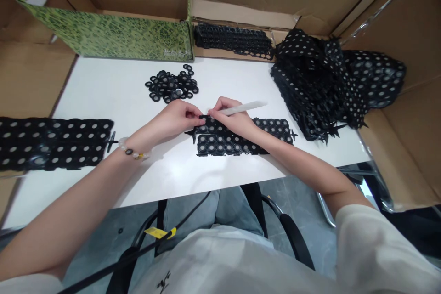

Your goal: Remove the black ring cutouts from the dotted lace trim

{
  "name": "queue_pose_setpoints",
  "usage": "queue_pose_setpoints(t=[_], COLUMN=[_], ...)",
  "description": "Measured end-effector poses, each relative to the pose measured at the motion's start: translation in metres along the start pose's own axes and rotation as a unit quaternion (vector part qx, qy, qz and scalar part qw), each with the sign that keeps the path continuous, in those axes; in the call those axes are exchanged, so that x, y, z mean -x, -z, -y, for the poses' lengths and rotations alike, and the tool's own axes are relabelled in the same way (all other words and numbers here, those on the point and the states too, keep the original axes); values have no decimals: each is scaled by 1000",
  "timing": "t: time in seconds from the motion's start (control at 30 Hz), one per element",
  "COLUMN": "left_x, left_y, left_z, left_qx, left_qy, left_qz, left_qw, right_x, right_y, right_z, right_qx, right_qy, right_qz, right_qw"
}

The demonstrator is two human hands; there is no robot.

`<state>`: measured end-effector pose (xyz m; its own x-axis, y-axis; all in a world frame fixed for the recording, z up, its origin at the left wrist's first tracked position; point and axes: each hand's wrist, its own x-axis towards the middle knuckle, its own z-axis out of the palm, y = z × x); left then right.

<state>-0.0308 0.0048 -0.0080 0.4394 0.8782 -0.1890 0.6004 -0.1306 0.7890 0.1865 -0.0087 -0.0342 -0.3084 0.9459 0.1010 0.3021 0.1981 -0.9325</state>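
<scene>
two hands meet, left (181, 118) pinching, right (229, 120) holding perhaps a marker (243, 108)

No legible text appears. The green patterned carton (103, 32) has a small dark printed mark (175, 53) near its lower edge, and the white shirt (220, 266) has a black print (163, 281); neither reads clearly.

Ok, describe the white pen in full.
The pen is a slim, matte white stick that looks like plastic and narrows toward its free end. The right hand grips its other end, hiding any tip there. It angles up and away to the right, beyond the black perforated strip and above the white table. Only the hand visibly touches it.
</scene>
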Motion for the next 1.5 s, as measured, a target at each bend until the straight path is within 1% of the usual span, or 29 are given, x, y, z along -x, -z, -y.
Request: queue_pose_setpoints(t=[0.23,0.4,0.47,0.53,0.63,0.73,0.87,1.0,1.13,1.27,1.33,1.43,1.5], left_x=[0,2,3,4,5,4,3,3,3,3,4,5,5], left_y=[-8,-8,-4,-1,3,3,4,5,3,1,0,-2,0], left_z=[2,-4,-7,-7,-5,-1,-1,-2,-4,-6,-6,-6,-5], left_qx=[33,68,47,-4,-86,-106,-80,-63,-59,-49,-18,45,53], left_qy=[-6,-13,-19,-26,-28,-27,-26,-6,12,28,34,35,34], left_qz=[-15,5,12,20,47,70,74,74,68,62,63,81,90], left_qw=[999,998,999,999,995,992,994,995,996,996,997,995,994], right_x=[1,1,0,0,1,3,6,7,8,10,10,10,9], right_y=[-5,-5,-3,0,2,3,2,1,2,0,-4,-8,-8], right_z=[0,0,0,0,1,2,2,2,4,2,0,-4,-4], right_qx=[26,20,4,-13,-36,-65,-87,-55,-35,-28,-17,20,34], right_qy=[7,8,5,-1,-8,-6,2,8,1,12,27,55,64], right_qz=[10,11,6,-7,-25,-20,12,42,40,33,30,26,26], right_qw=[1000,1000,1000,1000,999,998,996,998,999,999,999,998,997])
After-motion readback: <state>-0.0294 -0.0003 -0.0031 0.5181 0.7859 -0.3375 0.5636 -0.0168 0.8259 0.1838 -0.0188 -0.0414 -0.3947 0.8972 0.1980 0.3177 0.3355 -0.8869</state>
